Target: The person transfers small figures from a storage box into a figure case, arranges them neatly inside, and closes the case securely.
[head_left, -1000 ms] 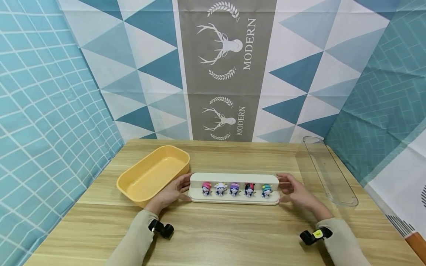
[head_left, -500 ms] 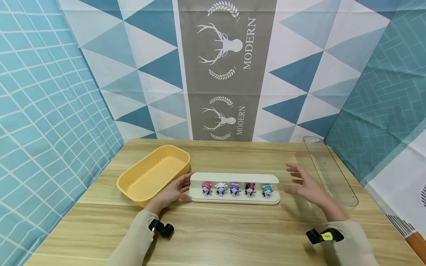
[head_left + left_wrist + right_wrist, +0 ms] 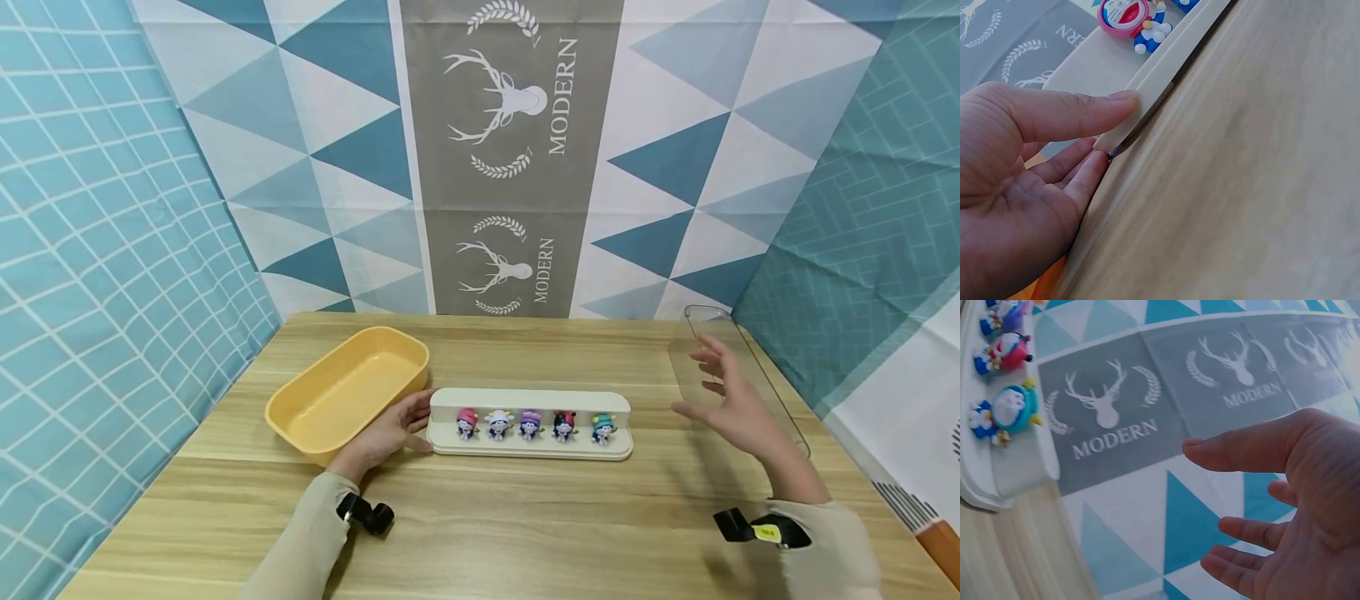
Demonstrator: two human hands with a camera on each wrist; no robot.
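A cream display stand (image 3: 528, 452) with a raised back step lies in the middle of the table. Several small blue-and-white figurines (image 3: 529, 426) in colourful animal hoods line up on it. My left hand (image 3: 390, 432) grips the stand's left end. In the left wrist view its thumb (image 3: 1100, 112) lies over the stand's front rim, with the fingers around the end. My right hand (image 3: 738, 412) is in the air right of the stand, holding nothing, its thumb and fingers spread apart. It overlaps the long clear plastic cover (image 3: 765, 367) in the head view.
A yellow tub (image 3: 288, 408) stands at the left, close beside my left hand. Patterned cloth (image 3: 502, 167) hangs behind the wooden table (image 3: 525, 525) and along both sides. The clear cover lies near the table's right edge.
My right hand has let go of the stand's right end and moved right, to in front of the clear cover. The left hand and the stand have stayed put.
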